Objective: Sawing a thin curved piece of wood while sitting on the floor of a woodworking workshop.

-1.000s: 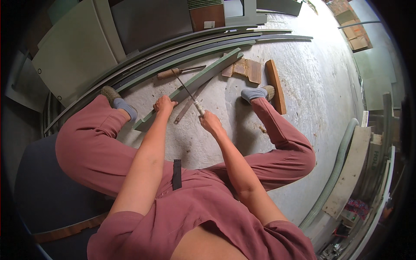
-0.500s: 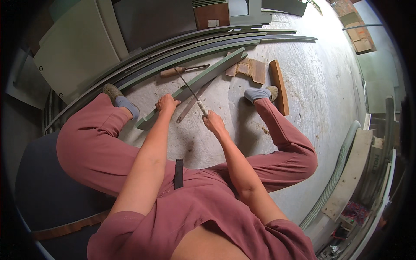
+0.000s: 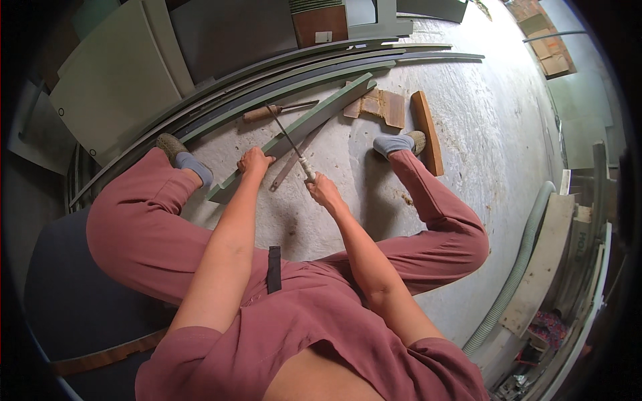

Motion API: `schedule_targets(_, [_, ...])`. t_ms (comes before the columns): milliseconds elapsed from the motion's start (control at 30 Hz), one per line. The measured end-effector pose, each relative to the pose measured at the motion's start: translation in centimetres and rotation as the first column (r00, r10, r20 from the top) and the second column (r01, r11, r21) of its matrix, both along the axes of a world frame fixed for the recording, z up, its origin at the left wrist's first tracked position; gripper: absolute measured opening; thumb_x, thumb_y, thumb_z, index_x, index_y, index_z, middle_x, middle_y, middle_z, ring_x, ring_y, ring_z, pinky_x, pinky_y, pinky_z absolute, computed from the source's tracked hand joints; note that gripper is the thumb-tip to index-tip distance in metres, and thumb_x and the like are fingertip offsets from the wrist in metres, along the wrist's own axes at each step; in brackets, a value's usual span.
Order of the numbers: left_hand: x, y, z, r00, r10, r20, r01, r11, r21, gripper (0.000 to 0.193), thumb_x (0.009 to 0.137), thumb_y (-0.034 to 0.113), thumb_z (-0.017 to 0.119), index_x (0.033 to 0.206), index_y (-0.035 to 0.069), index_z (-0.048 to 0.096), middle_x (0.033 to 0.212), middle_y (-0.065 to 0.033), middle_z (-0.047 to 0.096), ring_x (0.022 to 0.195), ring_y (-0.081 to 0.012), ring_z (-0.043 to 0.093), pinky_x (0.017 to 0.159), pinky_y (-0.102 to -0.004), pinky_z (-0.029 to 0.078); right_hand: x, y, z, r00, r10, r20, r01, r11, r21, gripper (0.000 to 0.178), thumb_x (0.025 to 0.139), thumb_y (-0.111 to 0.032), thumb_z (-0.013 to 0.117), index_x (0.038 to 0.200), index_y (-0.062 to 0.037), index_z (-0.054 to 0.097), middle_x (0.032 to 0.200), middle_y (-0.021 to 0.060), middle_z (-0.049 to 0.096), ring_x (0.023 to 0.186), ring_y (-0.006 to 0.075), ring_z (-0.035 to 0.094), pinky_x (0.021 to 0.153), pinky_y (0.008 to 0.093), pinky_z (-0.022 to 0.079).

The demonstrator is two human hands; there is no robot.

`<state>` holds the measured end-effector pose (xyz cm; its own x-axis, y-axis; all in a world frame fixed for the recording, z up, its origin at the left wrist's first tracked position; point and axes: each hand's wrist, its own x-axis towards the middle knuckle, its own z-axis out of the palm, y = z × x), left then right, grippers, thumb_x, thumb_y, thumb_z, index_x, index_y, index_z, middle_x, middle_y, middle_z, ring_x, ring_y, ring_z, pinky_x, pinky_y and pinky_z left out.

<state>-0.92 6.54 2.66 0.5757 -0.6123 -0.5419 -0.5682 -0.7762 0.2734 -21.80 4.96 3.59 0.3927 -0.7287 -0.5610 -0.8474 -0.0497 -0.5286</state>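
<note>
A long grey-green board (image 3: 311, 119) lies slantwise on the floor between my feet. My left hand (image 3: 254, 162) is closed over its near part, fingers wrapped on the edge. In my right hand (image 3: 324, 190) is the pale, wrapped handle of a thin dark file (image 3: 287, 136), whose blade crosses the board. Part of the grip is hidden by my fingers. Just beyond the board lies a second tool with a wooden handle (image 3: 257, 115) and a slim dark shaft. A flat strip with a hole (image 3: 284, 172) sticks out from under the board on my side.
Long green and dark strips (image 3: 301, 75) lie along the far left, before leaning panels (image 3: 120, 80). Brown wooden pieces (image 3: 381, 107) and a wooden block (image 3: 429, 134) are by my right foot. A ribbed hose (image 3: 515, 281) and planks (image 3: 538, 267) line the right side.
The whole picture has shifted slightly to the left. My hands, the file and the board keep nearly the same places relative to each other.
</note>
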Motion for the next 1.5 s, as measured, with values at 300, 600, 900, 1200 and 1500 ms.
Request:
schedule_targets(300, [0.3,-0.1,-0.3,1.0,-0.011,-0.009,0.011,1.0,0.012,0.044,0.067,0.038,0.073,0.097,0.007,0.063,0.103,-0.0141,0.062,0.099,-0.0297,0.058,0.084,-0.04,0.044,0.0,0.3,-0.4,0.998,-0.038,0.048,0.034,0.996,0.076,0.031,0.079,-0.027,0.054,0.098,-0.002,0.051,0.088,0.0244,0.06,0.086,0.0402,0.057,0.074,0.0472,0.044])
schedule_targets(600, [0.5,-0.3,-0.6,0.999,-0.047,-0.002,0.047,0.999,-0.009,0.049,0.065,0.04,0.072,0.097,0.005,0.062,0.103,-0.0157,0.061,0.098,-0.0307,0.058,0.082,-0.0411,0.045,-0.2,0.6,-1.0,0.986,-0.108,0.129,0.088,0.985,0.148,0.028,0.08,-0.025,0.053,0.097,-0.0025,0.051,0.088,0.0246,0.06,0.086,0.0404,0.057,0.075,0.0453,0.043])
schedule_targets(900, [0.9,-0.3,-0.6,0.999,-0.047,-0.001,0.047,0.999,0.006,0.052,0.064,0.041,0.073,0.099,0.004,0.061,0.103,-0.016,0.061,0.097,-0.0308,0.058,0.081,-0.0403,0.046,0.4,1.2,-0.4,0.997,-0.045,0.059,0.046,0.999,-0.016,0.028,0.08,-0.023,0.051,0.097,-0.0011,0.049,0.086,0.0259,0.058,0.084,0.0419,0.056,0.073,0.0458,0.043])
schedule_targets(1200, [0.8,-0.3,-0.6,0.999,-0.038,-0.014,0.038,0.999,0.012,0.052,0.065,0.04,0.073,0.103,0.007,0.06,0.106,-0.0144,0.06,0.101,-0.0295,0.057,0.084,-0.0407,0.045,0.4,0.9,-0.7,0.994,-0.052,0.092,0.054,0.998,-0.022,0.026,0.079,-0.023,0.051,0.093,-0.0006,0.05,0.083,0.0252,0.059,0.08,0.0419,0.056,0.071,0.0456,0.043])
schedule_targets(1500, [0.8,-0.3,-0.9,0.999,-0.042,-0.023,0.042,0.999,0.009,0.052,0.066,0.039,0.073,0.102,0.006,0.06,0.106,-0.015,0.06,0.101,-0.0298,0.056,0.085,-0.0407,0.044,0.1,1.1,-1.6,0.992,-0.071,0.107,0.074,0.997,-0.023,0.025,0.079,-0.023,0.051,0.092,-0.0013,0.05,0.08,0.0243,0.059,0.079,0.0411,0.057,0.07,0.045,0.043])
